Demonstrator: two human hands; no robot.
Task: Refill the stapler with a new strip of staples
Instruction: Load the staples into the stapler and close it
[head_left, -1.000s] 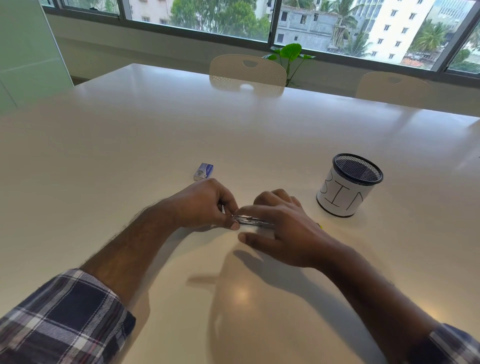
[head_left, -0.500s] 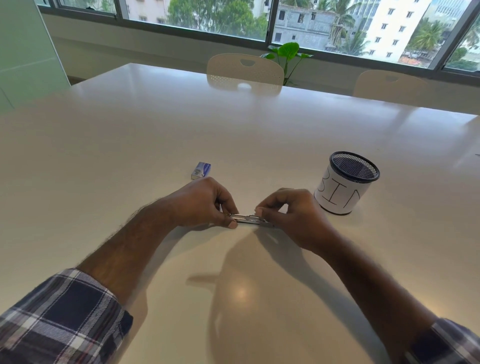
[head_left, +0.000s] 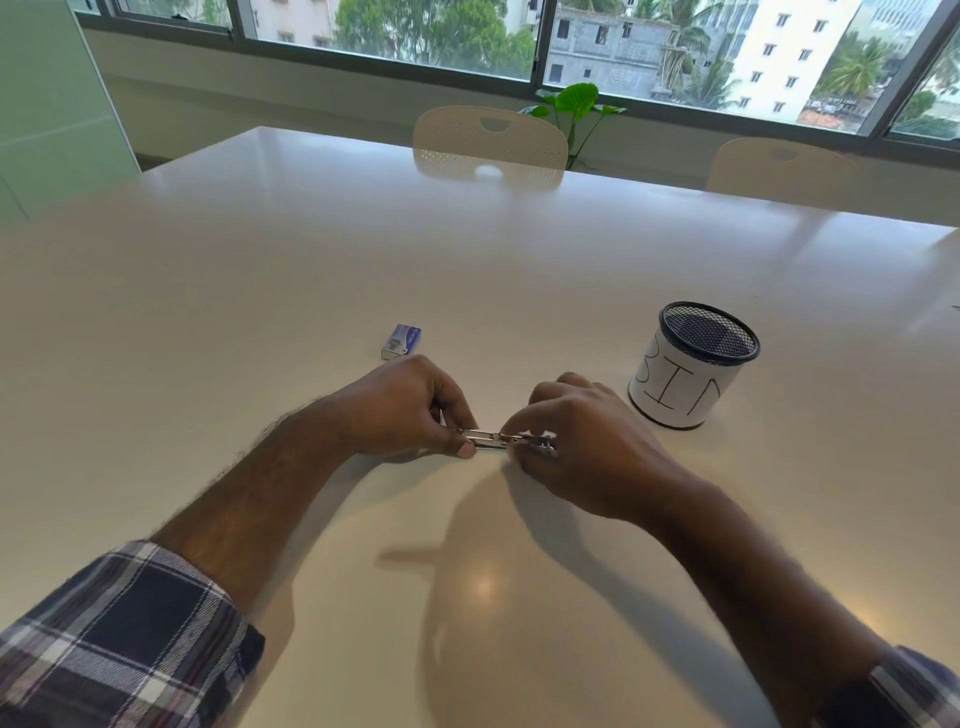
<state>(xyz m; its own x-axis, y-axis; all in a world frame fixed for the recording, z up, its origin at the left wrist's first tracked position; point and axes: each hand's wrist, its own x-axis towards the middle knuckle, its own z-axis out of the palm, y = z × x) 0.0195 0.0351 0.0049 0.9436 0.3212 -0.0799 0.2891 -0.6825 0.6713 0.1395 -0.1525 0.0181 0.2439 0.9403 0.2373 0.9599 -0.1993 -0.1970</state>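
- The stapler (head_left: 485, 439), a small metal one, sits low over the bench (head_left: 311, 270) between both hands; the left hand (head_left: 410, 410) pinches its left end, the right hand (head_left: 576, 441) pinches its right end
- Likely step: opening the magazine or seating staples; whether a strip is in cannot be told
- A small blue box (head_left: 401, 341), probably of staples, lies just beyond the left hand; a mesh cup marked BIN (head_left: 685, 371) stands to the right
- Next: steady the body; slide or press the metal part squarely

The one camera sat on the person's head, looking forward and down, close over the wide white counter (head_left: 467, 270).
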